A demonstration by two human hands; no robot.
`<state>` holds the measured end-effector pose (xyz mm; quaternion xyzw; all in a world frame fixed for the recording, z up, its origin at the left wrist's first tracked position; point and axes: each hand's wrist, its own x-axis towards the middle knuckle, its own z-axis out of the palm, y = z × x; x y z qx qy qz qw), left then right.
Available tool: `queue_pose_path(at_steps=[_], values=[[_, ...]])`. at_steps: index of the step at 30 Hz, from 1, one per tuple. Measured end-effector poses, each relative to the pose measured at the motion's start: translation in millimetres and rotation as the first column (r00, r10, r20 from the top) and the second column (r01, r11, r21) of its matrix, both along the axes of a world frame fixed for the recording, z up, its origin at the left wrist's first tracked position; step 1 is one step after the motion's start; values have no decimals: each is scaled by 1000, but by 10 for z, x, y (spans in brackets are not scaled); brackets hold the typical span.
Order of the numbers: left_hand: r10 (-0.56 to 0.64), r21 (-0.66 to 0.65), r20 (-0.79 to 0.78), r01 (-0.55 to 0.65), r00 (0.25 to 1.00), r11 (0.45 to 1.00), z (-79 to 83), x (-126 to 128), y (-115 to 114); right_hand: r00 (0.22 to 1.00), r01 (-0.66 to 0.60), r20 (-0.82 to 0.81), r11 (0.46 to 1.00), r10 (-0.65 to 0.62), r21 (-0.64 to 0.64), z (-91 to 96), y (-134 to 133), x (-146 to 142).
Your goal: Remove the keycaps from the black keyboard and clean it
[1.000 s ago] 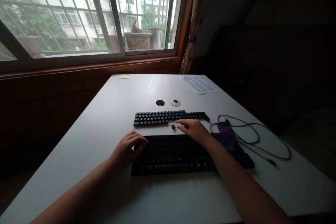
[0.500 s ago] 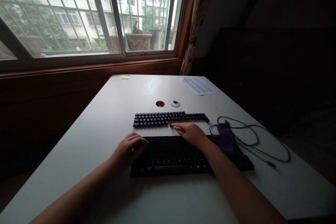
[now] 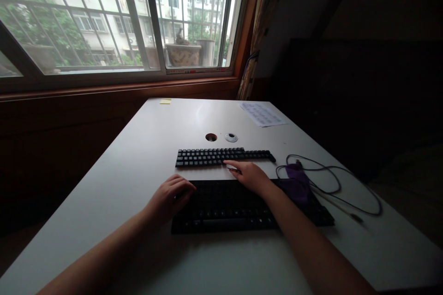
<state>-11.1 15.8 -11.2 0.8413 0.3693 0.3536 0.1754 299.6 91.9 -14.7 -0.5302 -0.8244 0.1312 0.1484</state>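
Note:
A black keyboard (image 3: pixel 224 207) lies flat on the white table (image 3: pixel 131 166) in front of me. My left hand (image 3: pixel 169 198) rests on its left end with the fingers curled over the edge. Beyond it lies a long block of black keycaps in rows (image 3: pixel 207 156). My right hand (image 3: pixel 251 176) reaches over the keyboard's far edge, finger and thumb pinched together just below those rows. A small loose black keycap lay at that spot; the fingertips hide it.
A purple object (image 3: pixel 297 179) and a looped black cable (image 3: pixel 332 179) lie right of the keyboard. Farther back are a cable hole (image 3: pixel 211 137), its white cap (image 3: pixel 231 137), a printed sheet (image 3: pixel 263 114) and a yellow sticky note (image 3: pixel 165 101). A barred window fills the back.
My right hand slid left and closed its fingertips over the loose keycap, which showed on the table a second ago. My left hand stayed where it was.

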Motion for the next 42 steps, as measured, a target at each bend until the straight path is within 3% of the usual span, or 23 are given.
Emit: queue_pose_path(at_steps=[30, 42], values=[[-3, 22, -5, 3, 1000, 1000, 18, 11, -17, 993, 17, 117, 1000, -18, 5, 66, -28, -41], [4, 15, -1, -4, 1000, 1000, 23, 13, -11, 996, 13, 92, 1000, -13, 3, 49, -30, -31]])
